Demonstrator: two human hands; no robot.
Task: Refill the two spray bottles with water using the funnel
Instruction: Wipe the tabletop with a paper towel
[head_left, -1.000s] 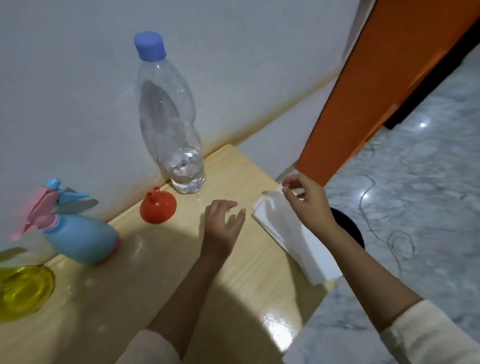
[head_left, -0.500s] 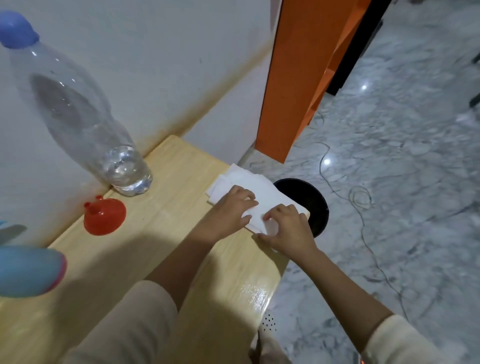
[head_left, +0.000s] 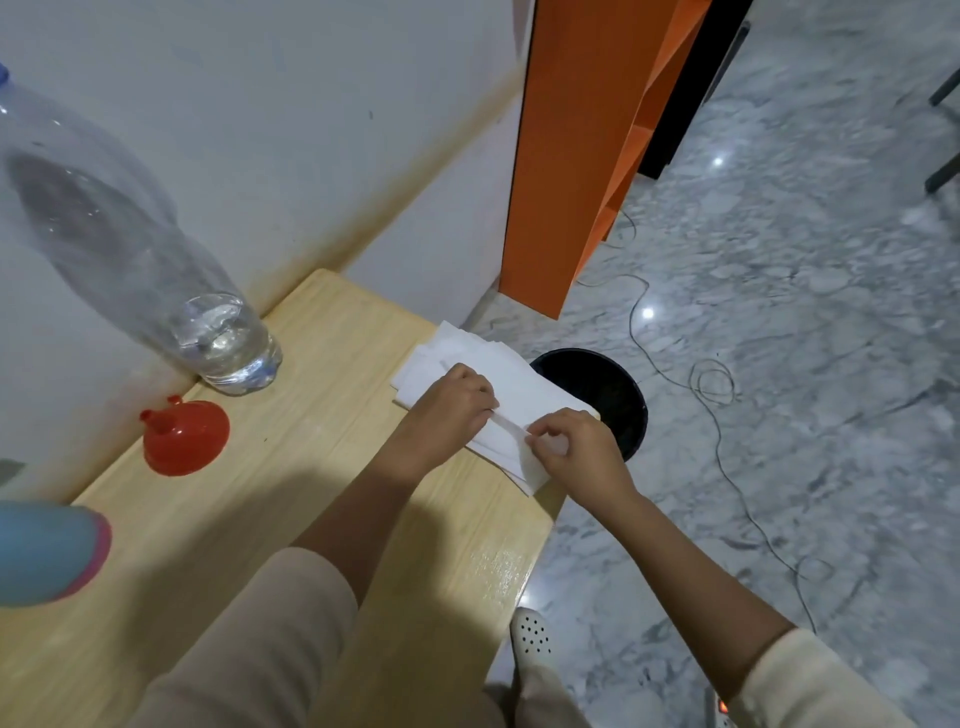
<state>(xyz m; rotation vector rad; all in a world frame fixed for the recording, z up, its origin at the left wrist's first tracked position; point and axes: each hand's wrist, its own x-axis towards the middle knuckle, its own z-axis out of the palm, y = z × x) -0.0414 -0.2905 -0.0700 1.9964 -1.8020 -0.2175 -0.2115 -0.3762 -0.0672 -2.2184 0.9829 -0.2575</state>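
Note:
A stack of white paper tissues (head_left: 511, 384) lies at the right end of the wooden table (head_left: 291, 499). My left hand (head_left: 449, 408) presses down on the stack with curled fingers. My right hand (head_left: 574, 449) pinches the near edge of the top tissue and lifts it slightly. A red funnel (head_left: 184, 436) sits upside down on the table to the left. Behind it stands a clear water bottle (head_left: 130, 260) with a little water in its base. Only the base of a blue spray bottle (head_left: 47, 551) shows at the left edge.
A black bin (head_left: 597, 400) stands on the marble floor just past the table's right end. An orange cabinet (head_left: 582, 150) rises behind it. A thin cable (head_left: 711, 384) loops across the floor. A white wall backs the table. A perforated white shoe (head_left: 532, 634) shows below the table edge.
My right hand brought the tissues down onto the table end and my left hand moved onto them. Now the right fingers peel up the top tissue's edge. The view has swung right.

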